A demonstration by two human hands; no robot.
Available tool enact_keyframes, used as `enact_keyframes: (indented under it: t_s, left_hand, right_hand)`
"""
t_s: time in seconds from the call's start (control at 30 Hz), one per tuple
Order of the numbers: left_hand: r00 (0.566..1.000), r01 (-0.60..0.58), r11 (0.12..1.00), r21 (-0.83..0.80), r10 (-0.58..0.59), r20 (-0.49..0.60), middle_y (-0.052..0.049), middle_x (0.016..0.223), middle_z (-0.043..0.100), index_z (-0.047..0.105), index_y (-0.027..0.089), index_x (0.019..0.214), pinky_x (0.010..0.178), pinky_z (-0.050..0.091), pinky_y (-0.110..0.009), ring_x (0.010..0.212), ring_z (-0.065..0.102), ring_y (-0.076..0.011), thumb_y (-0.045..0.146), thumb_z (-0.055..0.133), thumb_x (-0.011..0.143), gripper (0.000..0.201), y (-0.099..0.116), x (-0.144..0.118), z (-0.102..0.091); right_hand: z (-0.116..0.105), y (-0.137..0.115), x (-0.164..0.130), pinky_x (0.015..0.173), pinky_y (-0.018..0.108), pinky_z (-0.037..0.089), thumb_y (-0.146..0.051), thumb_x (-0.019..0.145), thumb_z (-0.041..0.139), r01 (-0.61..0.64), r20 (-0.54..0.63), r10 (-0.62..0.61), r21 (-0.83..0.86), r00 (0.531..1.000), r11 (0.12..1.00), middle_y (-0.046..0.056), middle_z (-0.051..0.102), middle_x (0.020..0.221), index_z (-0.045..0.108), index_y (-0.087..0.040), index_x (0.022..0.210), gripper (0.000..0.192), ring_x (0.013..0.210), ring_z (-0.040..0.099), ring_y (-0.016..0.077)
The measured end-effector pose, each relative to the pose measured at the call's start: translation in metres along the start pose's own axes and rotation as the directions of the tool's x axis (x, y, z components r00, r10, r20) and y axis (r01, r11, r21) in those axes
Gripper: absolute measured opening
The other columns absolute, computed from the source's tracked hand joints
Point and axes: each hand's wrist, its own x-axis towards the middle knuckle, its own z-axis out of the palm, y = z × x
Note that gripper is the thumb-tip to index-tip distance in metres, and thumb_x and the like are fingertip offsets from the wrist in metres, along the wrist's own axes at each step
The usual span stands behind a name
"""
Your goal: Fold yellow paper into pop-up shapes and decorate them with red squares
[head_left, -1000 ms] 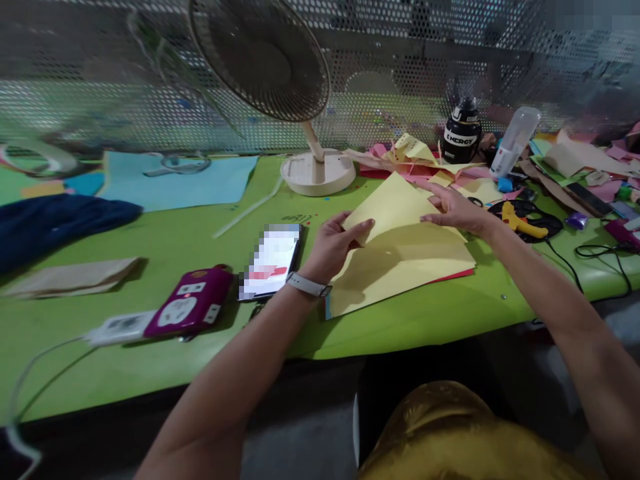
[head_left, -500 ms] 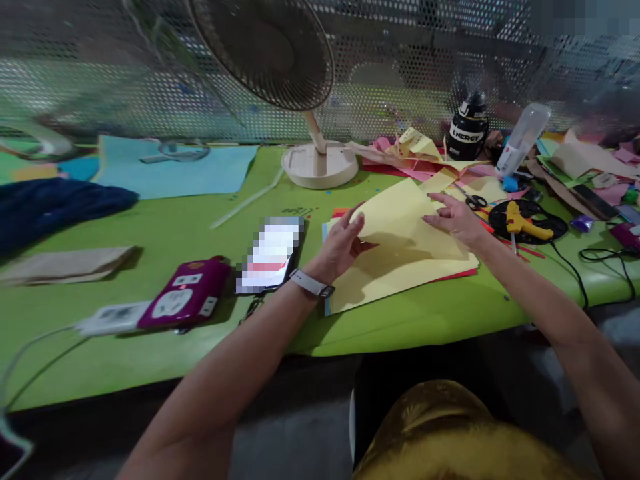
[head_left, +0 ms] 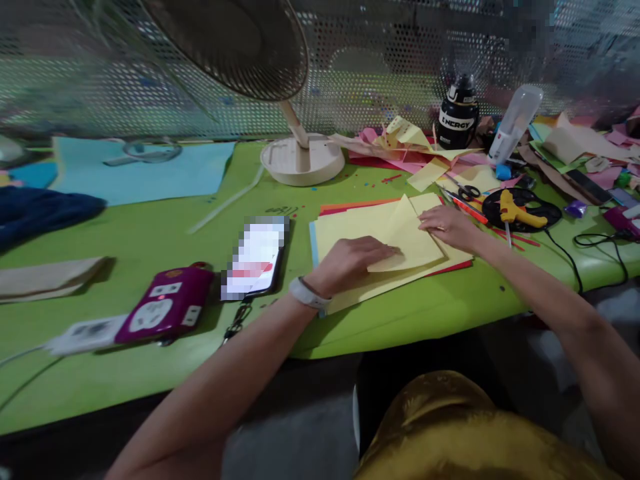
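Note:
A sheet of yellow paper is partly folded over, with its flap lying on a stack of coloured paper. Red, orange and light blue edges show under the yellow. My left hand, wearing a grey wristband, lies palm down with fingers stretched along the lower left of the flap. At the flap's upper right edge, my right hand has its fingers and thumb drawn together on the yellow paper. The undersides of both hands are hidden.
Left of the stack lie a phone and a purple power socket block. A fan stands behind. To the right are scissors, a yellow glue gun, a black bottle, a clear bottle and paper scraps.
The raised yellow sheet has come down and now lies folded on the stack. My left hand has turned palm down onto it. My right hand has closed on its edge.

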Motion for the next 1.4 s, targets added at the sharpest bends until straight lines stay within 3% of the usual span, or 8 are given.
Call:
enact_keyframes:
  t_s: [0.17,0.3,0.43,0.53,0.73,0.93,1.13,1.4]
  left_hand:
    - [0.991,0.126,0.992,-0.015,-0.125,0.056,-0.012,0.113,0.077,0.072,0.018,0.120,0.082,0.061,-0.039,0.098,0.075,-0.0251,0.026,0.052,0.096,0.032,0.005,0.000,0.004]
    - [0.969,0.240,0.961,-0.138,-0.228,0.092,-0.009,0.112,0.078,0.076,0.021,0.105,0.085,0.059,-0.036,0.097,0.075,-0.0239,0.044,0.064,0.091,0.030,0.008,0.001,-0.005]
    - [0.936,0.348,0.905,-0.244,-0.320,0.149,-0.008,0.111,0.078,0.076,0.020,0.087,0.074,0.058,-0.028,0.083,0.076,-0.0180,0.047,0.055,0.096,0.035,0.011,0.005,-0.013]
    - [0.928,0.370,0.882,-0.290,-0.334,0.167,-0.008,0.110,0.079,0.074,0.019,0.079,0.071,0.056,-0.025,0.079,0.074,-0.0163,0.047,0.056,0.095,0.037,0.011,0.006,-0.014]
    - [0.890,0.456,0.838,-0.299,-0.437,0.132,-0.007,0.095,0.079,0.075,0.020,0.093,0.059,0.051,-0.023,0.068,0.068,-0.0138,0.049,0.054,0.095,0.036,0.006,0.006,-0.006]
    - [0.852,0.507,0.858,-0.081,-0.513,-0.105,-0.009,0.084,0.071,0.064,0.019,0.067,0.061,0.047,-0.029,0.068,0.060,-0.0158,0.054,0.052,0.095,0.047,-0.006,0.005,0.007]
    - [0.796,0.598,0.798,0.073,-0.580,-0.172,-0.006,0.071,0.061,0.058,0.021,0.061,0.055,0.038,-0.031,0.063,0.053,-0.0170,0.060,0.051,0.094,0.052,-0.022,0.001,0.013]
    - [0.743,0.654,0.756,0.021,-0.637,-0.206,-0.004,0.068,0.061,0.060,0.021,0.061,0.055,0.042,-0.030,0.061,0.052,-0.0155,0.069,0.054,0.089,0.055,-0.036,0.001,0.021]
  right_hand:
    - [-0.008,-0.006,-0.025,0.115,0.049,0.041,-0.010,0.083,0.058,-0.010,0.239,0.010,0.002,0.971,1.000,0.006,0.059,0.145,0.070,-0.025,0.128,0.050,0.134,0.055,0.0243]
    - [-0.024,-0.007,-0.037,0.125,0.049,0.025,-0.028,0.087,0.064,-0.060,0.414,0.014,0.097,0.910,0.993,-0.002,0.035,0.163,0.056,-0.033,0.144,0.057,0.150,0.034,0.0249]
    - [-0.029,-0.013,-0.035,0.128,0.047,0.014,-0.061,0.085,0.067,-0.130,0.478,0.062,0.110,0.876,0.985,-0.002,0.027,0.166,0.049,-0.033,0.150,0.073,0.155,0.022,0.0264]
    - [-0.029,-0.020,-0.030,0.127,0.050,0.014,-0.068,0.075,0.074,-0.138,0.499,0.079,0.083,0.863,0.987,0.002,0.028,0.166,0.049,-0.030,0.150,0.087,0.154,0.023,0.0306]
    - [-0.025,-0.030,-0.025,0.122,0.049,0.028,-0.054,0.087,0.067,-0.223,0.381,0.179,0.076,0.907,0.972,0.007,0.048,0.156,0.069,-0.025,0.130,0.052,0.144,0.043,0.0295]
    - [-0.016,-0.031,-0.007,0.097,0.040,0.049,-0.046,0.091,0.063,-0.356,0.186,0.325,0.171,0.927,0.919,0.008,0.073,0.118,0.077,-0.021,0.082,0.030,0.106,0.067,0.0229]
    - [0.004,-0.029,0.007,0.074,0.036,0.046,-0.037,0.088,0.067,-0.431,0.024,0.431,0.014,0.902,0.902,0.007,0.066,0.090,0.068,-0.019,0.074,0.023,0.081,0.060,0.0205]
    - [0.017,-0.029,0.000,0.075,0.038,0.044,-0.031,0.086,0.068,-0.403,-0.087,0.398,-0.041,0.913,0.914,0.006,0.062,0.085,0.061,-0.021,0.074,0.018,0.082,0.057,0.0219]
